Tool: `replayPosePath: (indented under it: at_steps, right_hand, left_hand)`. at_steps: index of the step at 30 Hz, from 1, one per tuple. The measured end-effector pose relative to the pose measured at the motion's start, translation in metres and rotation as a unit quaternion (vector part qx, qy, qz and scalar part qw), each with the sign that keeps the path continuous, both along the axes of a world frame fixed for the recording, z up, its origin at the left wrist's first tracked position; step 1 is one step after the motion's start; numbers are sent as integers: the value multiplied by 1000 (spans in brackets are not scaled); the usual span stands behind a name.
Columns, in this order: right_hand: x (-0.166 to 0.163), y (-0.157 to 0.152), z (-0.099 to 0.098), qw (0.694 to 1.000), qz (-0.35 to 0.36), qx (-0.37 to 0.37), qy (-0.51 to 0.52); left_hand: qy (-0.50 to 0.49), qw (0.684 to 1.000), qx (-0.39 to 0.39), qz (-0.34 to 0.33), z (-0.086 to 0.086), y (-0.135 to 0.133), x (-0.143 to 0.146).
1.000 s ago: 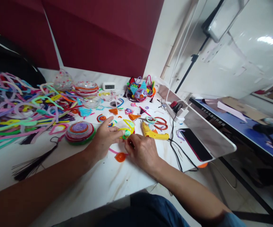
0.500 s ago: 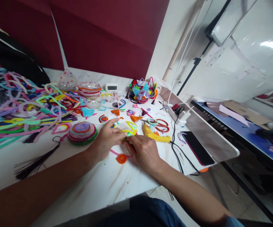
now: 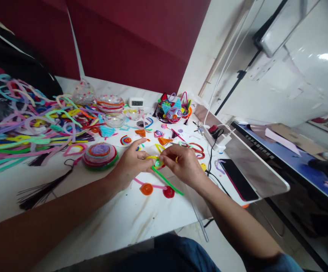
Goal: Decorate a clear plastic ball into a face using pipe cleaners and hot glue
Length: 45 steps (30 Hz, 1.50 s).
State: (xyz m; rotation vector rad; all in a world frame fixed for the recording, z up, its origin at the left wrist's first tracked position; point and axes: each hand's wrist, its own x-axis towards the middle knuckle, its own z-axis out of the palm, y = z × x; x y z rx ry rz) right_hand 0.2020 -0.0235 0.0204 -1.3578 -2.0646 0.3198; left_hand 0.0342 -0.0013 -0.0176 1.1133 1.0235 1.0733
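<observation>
A green pipe cleaner [image 3: 168,181] has one end in a small coil of yellow and green pipe cleaner [image 3: 157,164], and its loose tail slants down to the right. My left hand [image 3: 131,162] pinches the coil from the left between thumb and fingers. On the other side my right hand [image 3: 182,162] presses thumb and forefinger together at the coil's edge. Just below lie an orange pipe-cleaner disc [image 3: 146,189] and a red one [image 3: 168,192], beside a pink strand. Behind the fingers a yellow bent piece [image 3: 160,147] shows in part.
Left is a heap of coloured pipe cleaners [image 3: 33,128], a striped dome [image 3: 100,155] and a black tassel [image 3: 43,190]. Finished pieces [image 3: 173,109] stand at the back. To the right are scissors [image 3: 198,150], a power strip [image 3: 216,138], cables and a phone [image 3: 239,179].
My right hand has lifted and turned, with its fingers now higher on the coil. The green tail and the red disc have come into sight. The yellow glue gun is now mostly hidden.
</observation>
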Motion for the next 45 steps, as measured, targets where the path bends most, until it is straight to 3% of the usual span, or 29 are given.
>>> replayPosePath:
  at_steps: [8,18,28,45]
  right_hand:
    - [2,10,0,998,35,-52,14]
    - [1,10,2,999,27,-40,1]
    - [6,9,-2,1000,4,-29,-3]
    - [7,6,-1,999,-3,-31,-9]
  left_hand:
    - [2,1000,1,-9,1,-1,0]
    - [-9,999,2,-31,1,1,-3]
    - [-82,986,-24,-142,2,9,-11]
    - [-56,987,-8,-152,-1,9,-11]
